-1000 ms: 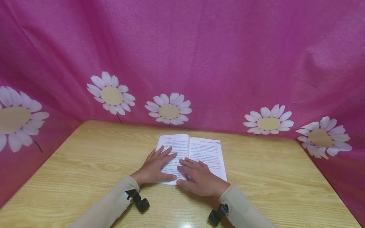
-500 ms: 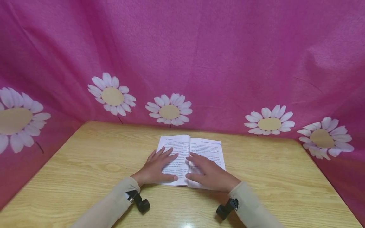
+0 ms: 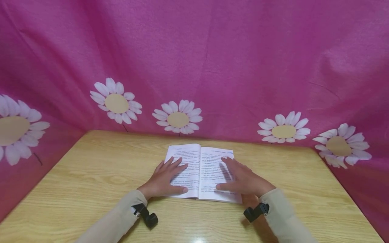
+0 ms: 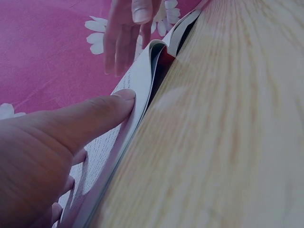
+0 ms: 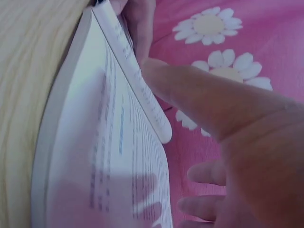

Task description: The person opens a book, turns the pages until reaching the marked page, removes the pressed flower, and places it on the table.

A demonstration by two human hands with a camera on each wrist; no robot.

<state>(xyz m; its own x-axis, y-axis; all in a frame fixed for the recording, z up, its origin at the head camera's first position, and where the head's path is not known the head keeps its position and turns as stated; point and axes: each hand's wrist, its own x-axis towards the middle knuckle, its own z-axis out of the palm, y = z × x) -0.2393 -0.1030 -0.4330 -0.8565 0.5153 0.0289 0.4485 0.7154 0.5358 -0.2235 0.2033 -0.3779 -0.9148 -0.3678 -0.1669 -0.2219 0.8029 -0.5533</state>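
Observation:
An open book point(image 3: 209, 162) with printed white pages lies on the wooden table, its spine fold running away from me. My left hand point(image 3: 167, 179) rests on the left page with fingers spread; in the left wrist view its thumb point(image 4: 102, 116) presses the page near the lower edge. Over the right page hovers my right hand point(image 3: 243, 177), fingers extended and a shadow falling beneath it. The right wrist view shows that hand's thumb point(image 5: 199, 97) apart from the page point(image 5: 109, 156). Neither hand grips anything.
The wooden table point(image 3: 106, 162) surrounds the book on all sides. A pink curtain point(image 3: 231, 67) printed with white daisies point(image 3: 178, 119) hangs along the table's back and sides. A small black camera point(image 3: 149, 217) is strapped to each beige sleeve.
My right hand has moved rightward from the left page across the fold and now hangs above the right page, uncovering more print. The left hand has stayed on the left page.

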